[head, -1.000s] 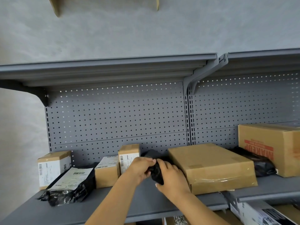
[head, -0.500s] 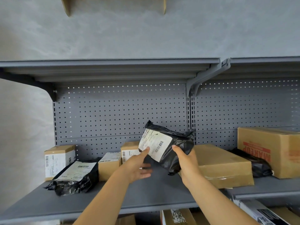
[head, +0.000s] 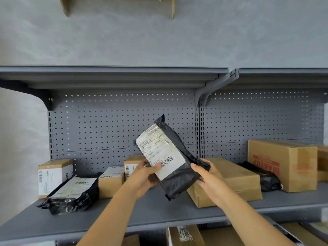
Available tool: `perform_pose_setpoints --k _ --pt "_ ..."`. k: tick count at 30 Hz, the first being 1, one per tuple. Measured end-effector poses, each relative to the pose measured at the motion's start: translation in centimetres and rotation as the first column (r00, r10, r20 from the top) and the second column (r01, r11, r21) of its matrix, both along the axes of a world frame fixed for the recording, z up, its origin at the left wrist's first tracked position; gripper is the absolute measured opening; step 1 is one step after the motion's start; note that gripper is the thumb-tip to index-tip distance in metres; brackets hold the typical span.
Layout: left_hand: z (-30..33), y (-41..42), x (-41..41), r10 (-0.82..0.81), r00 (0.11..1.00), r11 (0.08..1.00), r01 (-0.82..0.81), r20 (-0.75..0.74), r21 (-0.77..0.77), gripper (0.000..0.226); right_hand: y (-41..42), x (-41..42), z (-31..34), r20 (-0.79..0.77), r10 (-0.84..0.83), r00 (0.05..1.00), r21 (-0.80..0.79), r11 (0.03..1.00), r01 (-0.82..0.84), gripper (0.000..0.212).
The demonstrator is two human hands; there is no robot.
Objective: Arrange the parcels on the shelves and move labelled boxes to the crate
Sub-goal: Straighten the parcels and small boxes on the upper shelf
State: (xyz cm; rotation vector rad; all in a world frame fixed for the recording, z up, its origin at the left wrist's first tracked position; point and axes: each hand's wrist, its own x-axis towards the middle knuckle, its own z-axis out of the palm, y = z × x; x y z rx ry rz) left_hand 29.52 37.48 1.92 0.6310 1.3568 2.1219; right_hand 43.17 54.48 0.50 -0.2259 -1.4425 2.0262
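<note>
**A:** Status on the parcel?

**B:** Black poly mailer (head: 174, 162) is off the grey shelf (head: 152, 212), held in the air in front of the pegboard back panel (head: 122, 125), tilted, white shipping label (head: 162, 153) facing me, barcode at the lower end. My left hand (head: 142, 176) pinches its lower left edge, thumb on the label just by the barcode, fingers curled behind. My right hand (head: 206, 175) grips the lower right side, fingers wrapped round the black film.

**A:** What's on that shelf relative to the mailer?

**B:** Right of it and partly behind my right hand: a flat taped cardboard box (head: 236, 181) lying on the shelf. Further right a second black bag (head: 266, 176), wedged between that flat box and a bigger carton with red print (head: 284, 164). Left of the mailer: three small labelled cardboard boxes, one behind my left hand (head: 132, 163), one further left (head: 111, 181), one at the far left (head: 53, 174). In front of those last two, another black mailer with a label (head: 71, 194) lies flat.

**A:** Shelf below?

**B:** More cardboard boxes (head: 184, 235) under the mailer, only tops visible. Contents can't be told.
</note>
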Motion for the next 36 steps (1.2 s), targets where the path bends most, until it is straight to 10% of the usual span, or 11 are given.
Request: perform_pose_setpoints --k 5,27,36 --pt "0.6 -1.5 0.4 -0.077 0.977 0.997 0.074 -0.199 -0.025 0.05 -0.2 1.5 0.0 0.218 -0.104 0.97 0.43 0.903 0.0 0.034" --pt "-0.7 -0.9 2.0 0.298 0.891 0.893 -0.387 -0.341 -0.23 0.041 -4.3 0.9 -0.2 0.294 -0.194 0.936 0.677 0.733 -0.061 0.046" --pt "-1.2 1.4 -1.9 -0.044 0.82 0.722 -0.369 -0.571 -0.586 0.039 -3.2 -5.9 -0.8 0.424 -0.467 0.776 0.834 0.535 -0.135 0.057"
